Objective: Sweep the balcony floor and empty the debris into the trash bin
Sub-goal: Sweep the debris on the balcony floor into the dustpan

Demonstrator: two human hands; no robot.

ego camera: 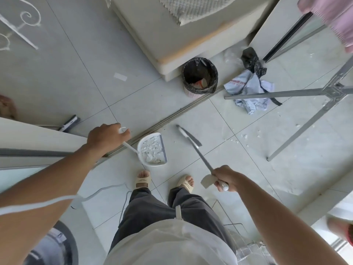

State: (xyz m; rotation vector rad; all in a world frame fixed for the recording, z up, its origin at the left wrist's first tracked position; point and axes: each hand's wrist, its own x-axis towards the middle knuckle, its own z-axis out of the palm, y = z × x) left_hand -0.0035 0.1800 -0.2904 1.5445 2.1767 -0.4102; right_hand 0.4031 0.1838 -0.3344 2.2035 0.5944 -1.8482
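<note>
My left hand (107, 138) grips the top of a white dustpan handle. The white dustpan (152, 149) hangs or rests just above my feet and holds several white scraps. My right hand (225, 178) grips the grey broom handle (202, 159). The broom's thin dark head (189, 134) points away from me, right of the dustpan. A round trash bin (199, 77) with a black liner stands on the floor beyond the door track, against a cream block. White crumbs (242, 137) lie scattered on the tiles to the right.
A metal drying-rack frame (305, 92) spreads over the right side. Crumpled grey and black bags (250, 88) lie under it. The sliding-door track (172, 117) crosses diagonally. A white cable (107, 188) trails by my left foot. A wire rack (235, 226) stands at lower right.
</note>
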